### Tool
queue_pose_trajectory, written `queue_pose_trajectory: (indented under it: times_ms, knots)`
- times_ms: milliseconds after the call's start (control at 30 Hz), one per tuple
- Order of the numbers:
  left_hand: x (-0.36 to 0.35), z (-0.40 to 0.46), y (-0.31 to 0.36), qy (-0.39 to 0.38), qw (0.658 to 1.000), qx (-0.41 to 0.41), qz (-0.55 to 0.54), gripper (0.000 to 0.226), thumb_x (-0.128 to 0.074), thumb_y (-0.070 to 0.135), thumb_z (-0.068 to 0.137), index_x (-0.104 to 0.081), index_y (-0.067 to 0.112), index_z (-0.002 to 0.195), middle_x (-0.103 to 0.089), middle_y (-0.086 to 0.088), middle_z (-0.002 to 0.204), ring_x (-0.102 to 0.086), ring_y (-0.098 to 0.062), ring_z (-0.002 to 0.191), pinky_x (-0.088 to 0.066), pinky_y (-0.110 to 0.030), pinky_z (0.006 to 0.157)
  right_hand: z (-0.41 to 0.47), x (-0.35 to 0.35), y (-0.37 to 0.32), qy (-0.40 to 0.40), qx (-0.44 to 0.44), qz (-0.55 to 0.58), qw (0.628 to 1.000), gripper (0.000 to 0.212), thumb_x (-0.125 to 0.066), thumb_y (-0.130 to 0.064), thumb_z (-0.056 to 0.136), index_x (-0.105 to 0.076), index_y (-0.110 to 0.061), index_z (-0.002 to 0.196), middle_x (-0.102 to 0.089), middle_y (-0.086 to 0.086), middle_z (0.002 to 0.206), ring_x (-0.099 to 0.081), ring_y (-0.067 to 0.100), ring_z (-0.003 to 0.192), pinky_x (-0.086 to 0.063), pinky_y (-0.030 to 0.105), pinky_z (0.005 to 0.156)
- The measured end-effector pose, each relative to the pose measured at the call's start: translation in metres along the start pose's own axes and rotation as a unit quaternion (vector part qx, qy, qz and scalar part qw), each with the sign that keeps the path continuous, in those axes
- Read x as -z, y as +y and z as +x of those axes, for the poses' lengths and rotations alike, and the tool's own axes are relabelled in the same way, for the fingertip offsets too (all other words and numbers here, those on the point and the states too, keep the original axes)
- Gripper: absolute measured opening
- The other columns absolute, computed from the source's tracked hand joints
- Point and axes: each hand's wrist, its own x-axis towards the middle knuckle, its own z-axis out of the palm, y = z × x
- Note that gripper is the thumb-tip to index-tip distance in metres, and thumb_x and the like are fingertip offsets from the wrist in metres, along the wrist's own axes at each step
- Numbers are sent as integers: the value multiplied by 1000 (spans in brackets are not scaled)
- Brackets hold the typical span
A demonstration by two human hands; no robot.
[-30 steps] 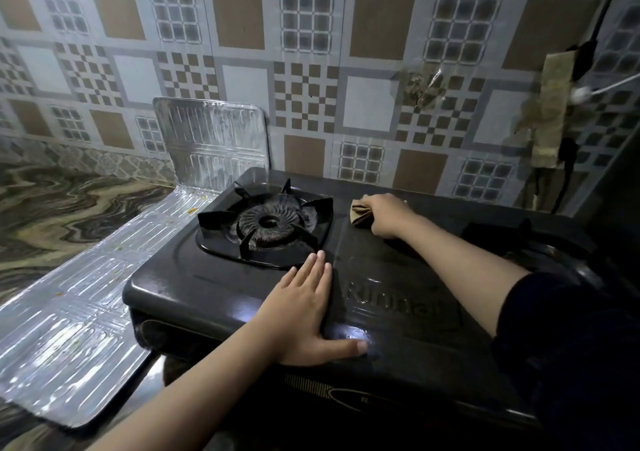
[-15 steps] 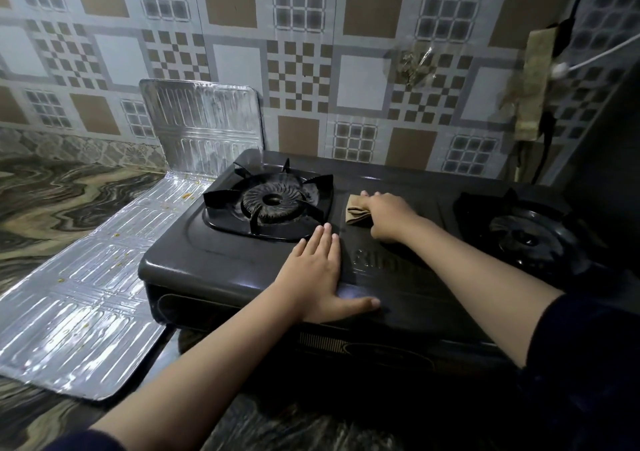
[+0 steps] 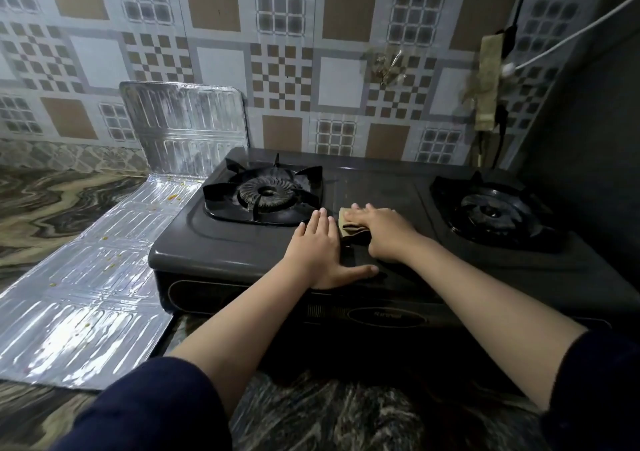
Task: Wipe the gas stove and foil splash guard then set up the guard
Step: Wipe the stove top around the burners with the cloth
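Two hands on the stove point(image 3: 242, 253): the right hand point(image 3: 384, 228) has dragged the cloth point(image 3: 348, 223) nearer, pressing it flat; left hand point(image 3: 320, 246) stays spread. Middle nearly wiped; the guard point(image 3: 104, 277) lies unwiped on the bench point(image 3: 52, 204).

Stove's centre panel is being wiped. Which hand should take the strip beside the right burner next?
Right. The right hand already presses the cloth on the stove, nearer the right burner. The left hand lies flat, bracing the front edge.
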Motion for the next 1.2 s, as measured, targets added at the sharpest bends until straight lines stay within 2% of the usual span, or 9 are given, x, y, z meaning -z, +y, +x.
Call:
queue_pose_trajectory:
  times_ms: [333, 600, 700, 767, 867, 933, 1067, 1133, 1200]
  knots:
    - [1, 0, -2, -4, 1000, -2, -1, 132, -39, 90, 66, 0, -2, 151, 7, -18, 160, 8, -26, 149, -4, -43, 120, -23, -4, 6, -20, 15, 48, 999, 90, -72, -1, 75, -30, -33, 148, -18, -8, 159, -15, 16, 147, -14, 40, 120]
    - [4, -2, -3, -16, 1000, -10, -8, 144, -43, 95, 55, 2, -2, 151, 9, -17, 160, 9, -26, 148, -2, -42, 120, -39, 7, 13, -53, 38, 58, 996, 88, -47, 15, 75, -32, -35, 147, -19, -16, 157, -14, 7, 146, -9, 27, 114]
    - [6, -2, -3, -23, 1000, -11, -3, 146, -44, 95, 53, 4, -3, 151, 10, -17, 160, 11, -26, 148, -2, -42, 120, -52, 8, 16, -56, 45, 59, 996, 89, -44, 17, 74, -33, -34, 147, -19, -16, 157, -12, 2, 145, -6, 19, 107]
    - [6, -3, -3, -25, 1000, -11, -1, 147, -46, 95, 52, 5, -3, 150, 11, -17, 160, 11, -26, 148, -2, -42, 121, -56, 9, 17, -59, 40, 55, 996, 89, -44, 15, 74, -34, -37, 146, -20, -17, 157, -14, 4, 146, -5, 20, 108]
    - [8, -4, -2, -28, 1000, -10, 3, 151, -49, 95, 49, 6, -3, 150, 12, -17, 160, 12, -25, 148, -2, -43, 121, -58, 7, 21, -73, 24, 46, 996, 90, -45, 10, 73, -34, -44, 143, -24, -18, 156, -18, 12, 146, -14, 33, 118]
    - [8, -4, -2, -34, 999, -10, 8, 154, -49, 96, 45, 7, -2, 150, 13, -16, 159, 13, -25, 148, -2, -43, 121, -61, 9, 22, -78, 17, 39, 996, 88, -45, 7, 72, -34, -46, 143, -27, -14, 156, -21, 15, 146, -19, 38, 118]
    - [8, -3, -3, -33, 999, -10, 6, 157, -48, 98, 42, 7, -2, 150, 13, -16, 159, 14, -25, 148, -1, -44, 121, -72, 26, 20, -87, 27, 55, 994, 81, -43, 8, 75, -44, -41, 139, -39, -14, 150, -30, 14, 142, -25, 32, 116]
    - [7, -3, -3, -30, 999, -11, 5, 157, -47, 98, 41, 7, -1, 150, 13, -16, 160, 14, -24, 148, -1, -43, 121, -78, 35, 22, -100, 23, 70, 992, 78, -42, 9, 75, -49, -37, 137, -44, -16, 146, -37, 11, 137, -31, 27, 112]
    - [7, -3, -3, -28, 1000, -11, 4, 157, -47, 98, 41, 7, -1, 150, 13, -15, 160, 13, -24, 148, -1, -43, 121, -78, 41, 23, -125, 10, 90, 988, 75, -42, 8, 75, -53, -37, 134, -51, -14, 141, -47, 13, 129, -40, 30, 107]
